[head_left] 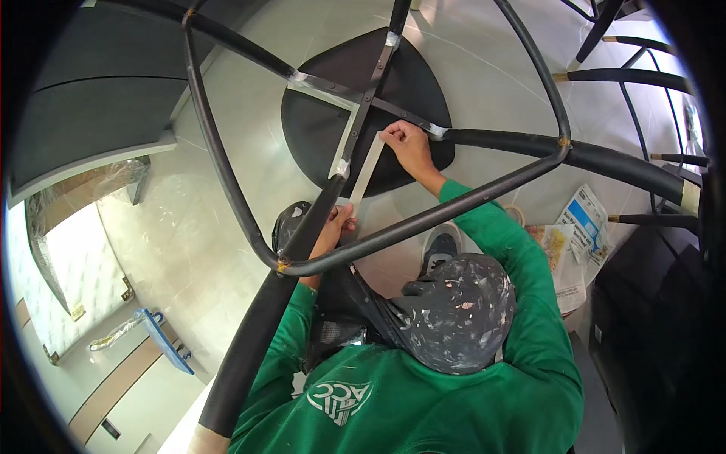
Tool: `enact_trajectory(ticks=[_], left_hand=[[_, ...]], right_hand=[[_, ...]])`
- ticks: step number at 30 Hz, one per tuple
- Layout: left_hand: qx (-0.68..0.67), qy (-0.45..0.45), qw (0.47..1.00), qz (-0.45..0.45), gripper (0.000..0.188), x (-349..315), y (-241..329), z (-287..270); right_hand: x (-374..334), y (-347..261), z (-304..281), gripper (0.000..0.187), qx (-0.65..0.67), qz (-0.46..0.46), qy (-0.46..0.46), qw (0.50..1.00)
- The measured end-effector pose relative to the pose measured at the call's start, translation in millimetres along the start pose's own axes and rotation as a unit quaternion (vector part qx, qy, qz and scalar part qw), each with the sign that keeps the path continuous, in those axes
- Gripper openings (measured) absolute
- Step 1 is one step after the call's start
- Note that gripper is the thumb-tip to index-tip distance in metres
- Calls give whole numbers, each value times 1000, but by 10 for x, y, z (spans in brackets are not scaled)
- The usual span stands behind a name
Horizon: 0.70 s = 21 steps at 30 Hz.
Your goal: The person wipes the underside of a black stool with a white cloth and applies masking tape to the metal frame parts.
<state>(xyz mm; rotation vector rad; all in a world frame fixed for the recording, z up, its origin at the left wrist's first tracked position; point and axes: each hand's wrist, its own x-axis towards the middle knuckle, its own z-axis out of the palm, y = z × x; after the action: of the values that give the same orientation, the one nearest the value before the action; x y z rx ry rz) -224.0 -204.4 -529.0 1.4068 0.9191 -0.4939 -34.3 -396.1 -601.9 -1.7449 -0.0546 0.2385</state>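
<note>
A pale strip of tape [369,170] is stretched taut between my hands. Its upper end is pinched in my right hand [411,149], over the black seat [412,68] of an upturned stool. My left hand [333,228] grips the lower end beside a black stool leg [306,227], which partly hides it. Metal crossed bars [368,98] are bolted under the seat. Similar pale tape [321,94] lies along two of the bars' edges, and whitish wrapping covers the points where bars meet legs. A dark ring footrest [423,225] joins the legs above my forearms.
More upturned black legs [628,76] with tan tips stand at the right. Newspaper sheets [581,227] lie on the floor to my right. A blue wheeled dolly [164,340] and a plastic-wrapped panel [79,257] are at the left, below dark cabinets [98,98].
</note>
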Motion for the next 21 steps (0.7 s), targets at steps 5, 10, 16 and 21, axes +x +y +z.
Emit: enact_trajectory(ticks=[5,10,16,21], left_hand=[[29,72,996,39,35,269,-136,106],[8,88,995,53,37,314,-102,213],[14,115,991,71,33,354,-115,191],[22,113,990,87,31,403,-77,233]], right_hand=[[24,-46,177,15,-90,-33,57,994],[30,-32,229,13,-57,-67,96,992],[18,-137,238,16,-55,-131,83,986],[131,-42,204,17,-129,-190,109,967]])
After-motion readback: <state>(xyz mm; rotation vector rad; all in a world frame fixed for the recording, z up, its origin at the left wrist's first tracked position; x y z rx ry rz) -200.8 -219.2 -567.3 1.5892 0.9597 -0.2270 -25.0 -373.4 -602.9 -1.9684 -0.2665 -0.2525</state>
